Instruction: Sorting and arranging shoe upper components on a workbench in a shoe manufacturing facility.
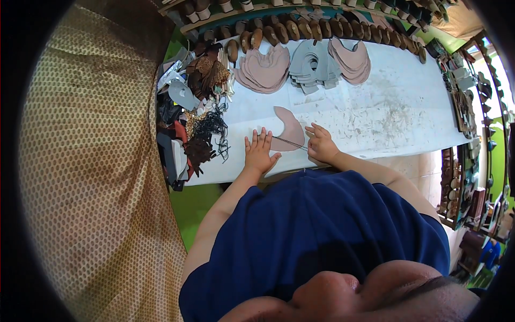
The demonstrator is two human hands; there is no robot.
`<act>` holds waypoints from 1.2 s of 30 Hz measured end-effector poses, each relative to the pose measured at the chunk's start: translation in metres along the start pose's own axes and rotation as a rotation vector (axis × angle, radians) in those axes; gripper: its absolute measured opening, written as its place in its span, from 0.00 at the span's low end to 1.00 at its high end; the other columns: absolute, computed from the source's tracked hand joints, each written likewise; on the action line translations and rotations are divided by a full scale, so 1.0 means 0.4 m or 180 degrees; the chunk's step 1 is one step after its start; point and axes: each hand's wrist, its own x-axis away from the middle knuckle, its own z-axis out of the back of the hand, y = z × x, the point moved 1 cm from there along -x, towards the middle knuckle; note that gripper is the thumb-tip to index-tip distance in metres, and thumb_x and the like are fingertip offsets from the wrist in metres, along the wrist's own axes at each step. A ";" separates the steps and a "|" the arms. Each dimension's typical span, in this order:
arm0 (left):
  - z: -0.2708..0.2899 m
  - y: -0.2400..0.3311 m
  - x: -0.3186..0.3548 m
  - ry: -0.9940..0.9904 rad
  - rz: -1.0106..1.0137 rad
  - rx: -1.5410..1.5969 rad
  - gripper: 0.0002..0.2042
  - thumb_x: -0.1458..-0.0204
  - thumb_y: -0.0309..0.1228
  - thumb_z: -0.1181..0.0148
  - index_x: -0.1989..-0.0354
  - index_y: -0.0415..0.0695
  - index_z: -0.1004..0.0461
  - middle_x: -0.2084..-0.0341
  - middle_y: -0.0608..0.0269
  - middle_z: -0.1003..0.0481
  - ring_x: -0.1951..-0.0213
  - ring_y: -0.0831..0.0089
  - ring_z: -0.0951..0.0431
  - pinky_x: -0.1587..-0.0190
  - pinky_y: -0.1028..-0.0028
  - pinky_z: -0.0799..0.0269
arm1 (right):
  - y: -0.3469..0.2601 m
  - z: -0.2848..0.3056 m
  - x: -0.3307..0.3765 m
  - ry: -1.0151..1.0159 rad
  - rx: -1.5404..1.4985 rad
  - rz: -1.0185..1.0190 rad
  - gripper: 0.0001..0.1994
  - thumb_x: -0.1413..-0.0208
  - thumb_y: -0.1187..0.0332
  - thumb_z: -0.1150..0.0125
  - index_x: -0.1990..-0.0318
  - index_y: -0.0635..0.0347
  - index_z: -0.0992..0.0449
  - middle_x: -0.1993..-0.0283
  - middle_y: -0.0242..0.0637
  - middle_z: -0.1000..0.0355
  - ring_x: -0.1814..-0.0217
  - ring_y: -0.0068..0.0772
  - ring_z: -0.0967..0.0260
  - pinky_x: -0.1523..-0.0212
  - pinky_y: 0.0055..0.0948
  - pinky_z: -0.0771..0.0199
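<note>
A curved pinkish-beige leather piece (290, 129) lies flat on the white-covered table in front of me. A thin, dark braided-looking strip (289, 141) runs across its lower part, from one of my hands to the other. My left hand (260, 153) is open and flat, fingers spread, over the left end of the strip and the leather's left edge. At the other end, my right hand (322, 145) has thumb and forefinger pinched together on the strip, its other fingers half raised. What lies under my left palm is hidden.
Stacks of pinkish cut pieces (263, 70) and grey cut pieces (310, 67) lie farther back, before a row of brown shoe lasts (292, 31). Cords, beads and scraps (206, 121) crowd the table's left end. A patterned curtain (96, 161) hangs at left; shelves (461, 107) stand at right.
</note>
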 end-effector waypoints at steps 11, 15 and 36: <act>0.003 0.006 0.008 -0.0111 0.0465 0.0021 0.43 0.44 0.58 0.50 0.24 0.49 0.56 0.24 0.60 0.59 0.24 0.49 0.67 0.30 0.37 0.77 | -0.002 -0.018 0.010 0.0032 0.0099 -0.0063 0.03 0.54 0.71 0.37 0.73 0.58 0.21 0.35 0.44 0.32 0.27 0.52 0.45 0.31 0.49 0.47; -0.003 0.000 0.007 -0.0087 0.0690 0.0068 0.44 0.44 0.58 0.50 0.24 0.49 0.57 0.23 0.61 0.61 0.24 0.49 0.68 0.31 0.35 0.79 | -0.005 -0.019 0.009 0.0045 0.0108 -0.0083 0.03 0.54 0.71 0.38 0.73 0.58 0.21 0.36 0.44 0.32 0.28 0.53 0.44 0.31 0.49 0.46; 0.014 0.023 -0.012 -0.0364 0.0032 -0.0061 0.34 0.41 0.58 0.52 0.26 0.70 0.50 0.24 0.55 0.61 0.25 0.45 0.62 0.34 0.29 0.71 | 0.002 -0.030 0.012 0.0082 0.0250 -0.0074 0.05 0.54 0.69 0.39 0.71 0.58 0.20 0.38 0.41 0.31 0.27 0.50 0.46 0.29 0.55 0.50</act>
